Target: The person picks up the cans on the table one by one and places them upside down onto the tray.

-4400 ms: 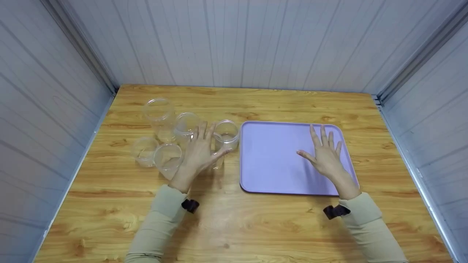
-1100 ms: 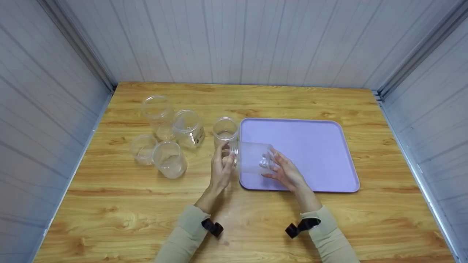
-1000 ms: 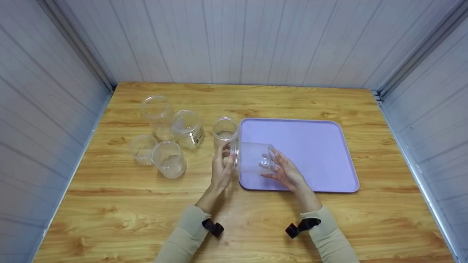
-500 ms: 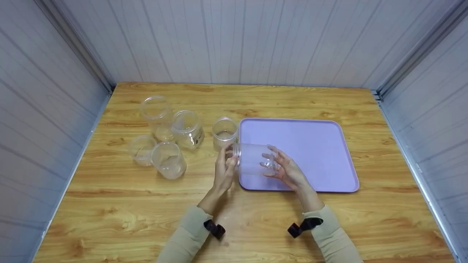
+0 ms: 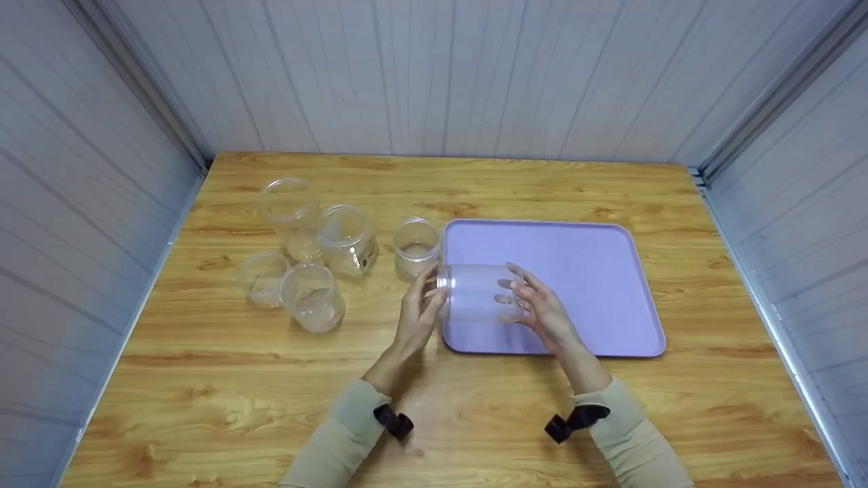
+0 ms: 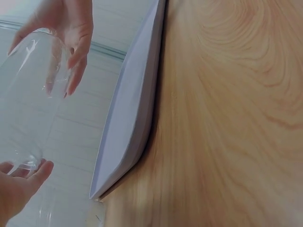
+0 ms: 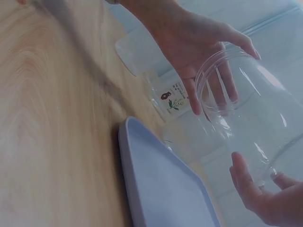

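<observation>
In the head view a clear plastic jar (image 5: pixel 475 293) lies sideways in the air, over the front left part of the lilac tray (image 5: pixel 583 244). My left hand (image 5: pixel 415 318) grips its mouth end, thumb on the near side and fingers behind the rim. Around the base end curl the fingers of my right hand (image 5: pixel 550 320), which show through the clear wall. The right wrist view shows the ringed neck of the jar (image 7: pixel 265 118) against the left fingers. In the left wrist view the jar (image 6: pixel 23 90) is raised above the level of the tray (image 6: pixel 125 113).
Left of the tray stand several clear jars: a jar (image 5: pixel 416 249) near its left edge, a printed jar (image 5: pixel 349 240), a tall jar (image 5: pixel 290 217), a low jar (image 5: pixel 263 279) and a frosted jar (image 5: pixel 313 298). White panel walls (image 5: pixel 447 81) enclose the wooden table (image 5: pixel 441 413).
At first both hands were spread, the left above the jars and the right above the tray. Then they held the jar sideways between them. Since then it has shifted slightly right.
</observation>
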`<state>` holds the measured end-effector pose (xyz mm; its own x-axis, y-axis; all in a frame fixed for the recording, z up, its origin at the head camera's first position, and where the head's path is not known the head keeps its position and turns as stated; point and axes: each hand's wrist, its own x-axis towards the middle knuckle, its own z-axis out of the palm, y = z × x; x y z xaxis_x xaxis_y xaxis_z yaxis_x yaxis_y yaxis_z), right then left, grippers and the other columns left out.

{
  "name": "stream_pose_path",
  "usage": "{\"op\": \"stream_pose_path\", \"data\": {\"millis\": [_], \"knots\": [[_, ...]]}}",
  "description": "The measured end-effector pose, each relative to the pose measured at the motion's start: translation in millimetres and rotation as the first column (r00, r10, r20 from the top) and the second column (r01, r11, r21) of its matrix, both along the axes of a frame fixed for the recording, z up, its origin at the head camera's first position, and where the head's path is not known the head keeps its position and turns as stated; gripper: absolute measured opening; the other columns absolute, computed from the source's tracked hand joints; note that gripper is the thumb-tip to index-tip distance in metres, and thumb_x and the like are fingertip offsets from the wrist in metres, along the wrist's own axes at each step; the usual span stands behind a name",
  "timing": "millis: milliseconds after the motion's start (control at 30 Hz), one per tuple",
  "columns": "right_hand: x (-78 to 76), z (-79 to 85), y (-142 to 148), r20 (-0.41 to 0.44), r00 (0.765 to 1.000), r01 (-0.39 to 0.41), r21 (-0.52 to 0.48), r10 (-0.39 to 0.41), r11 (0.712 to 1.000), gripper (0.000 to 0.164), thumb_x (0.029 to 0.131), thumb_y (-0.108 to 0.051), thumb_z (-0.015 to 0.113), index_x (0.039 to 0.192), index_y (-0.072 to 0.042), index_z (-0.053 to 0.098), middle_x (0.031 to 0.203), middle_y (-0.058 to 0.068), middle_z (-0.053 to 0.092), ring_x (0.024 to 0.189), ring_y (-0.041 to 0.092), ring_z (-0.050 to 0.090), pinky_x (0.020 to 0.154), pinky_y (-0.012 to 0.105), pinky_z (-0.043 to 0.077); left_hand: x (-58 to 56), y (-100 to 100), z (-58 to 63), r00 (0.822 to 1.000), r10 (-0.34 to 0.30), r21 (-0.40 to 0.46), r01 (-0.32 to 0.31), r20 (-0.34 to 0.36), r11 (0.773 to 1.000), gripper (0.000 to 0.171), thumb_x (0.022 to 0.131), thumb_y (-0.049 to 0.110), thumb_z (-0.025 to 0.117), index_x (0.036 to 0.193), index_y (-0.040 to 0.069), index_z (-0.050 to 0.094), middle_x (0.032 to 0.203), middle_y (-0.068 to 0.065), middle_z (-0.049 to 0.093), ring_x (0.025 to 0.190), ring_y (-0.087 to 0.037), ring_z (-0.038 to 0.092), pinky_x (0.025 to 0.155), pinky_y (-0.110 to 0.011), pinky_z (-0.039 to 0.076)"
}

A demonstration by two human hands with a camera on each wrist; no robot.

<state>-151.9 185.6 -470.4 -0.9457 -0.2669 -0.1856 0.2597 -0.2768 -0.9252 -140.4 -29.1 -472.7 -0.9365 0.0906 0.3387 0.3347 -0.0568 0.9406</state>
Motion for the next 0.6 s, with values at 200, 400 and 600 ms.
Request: {"op": "stream_pose_path", "data": {"millis": [200, 400, 600], "knots": [[-2.3, 9.9, 5, -0.026, 0.999, 0.045, 0.102, -0.043, 0.994, 0.055, 0.086, -0.015, 0.054, 0.136, -0.009, 0.033, 0.126, 0.024, 0.037, 0.109, 0.040, 0.044, 0.074, 0.044, 0.049, -2.3, -6, 7.9, 0.999, -0.014, -0.080, 0.018, 0.048, 0.997, 0.043, 0.087, 0.000, 0.049, 0.124, -0.016, 0.036, 0.118, -0.032, 0.043, 0.104, -0.041, 0.047, 0.088, -0.037, 0.042], [-8.0, 16.2, 13, -0.076, 0.996, 0.067, 0.227, -0.051, 0.972, 0.056, 0.086, -0.012, 0.056, 0.136, -0.008, 0.033, 0.115, 0.018, 0.043, 0.100, 0.029, 0.051, 0.072, 0.041, 0.050, -13.2, -13, -3.1, 0.998, 0.044, -0.148, -0.037, 0.043, 0.988, 0.036, 0.089, 0.007, 0.051, 0.121, -0.008, 0.046, 0.118, -0.024, 0.047, 0.106, -0.037, 0.047, 0.085, -0.041, 0.043], [-15.7, 24.1, 27, -0.097, 0.995, 0.059, 0.371, -0.024, 0.927, 0.060, 0.084, -0.018, 0.062, 0.137, -0.012, 0.034, 0.126, 0.018, 0.036, 0.098, 0.020, 0.051, 0.073, 0.040, 0.050, -22.6, -17, -11.5, 0.994, 0.112, -0.276, -0.105, 0.011, 0.955, 0.028, 0.090, 0.018, 0.051, 0.111, -0.001, 0.056, 0.105, -0.014, 0.057, 0.096, -0.025, 0.054, 0.076, -0.034, 0.048]]}}
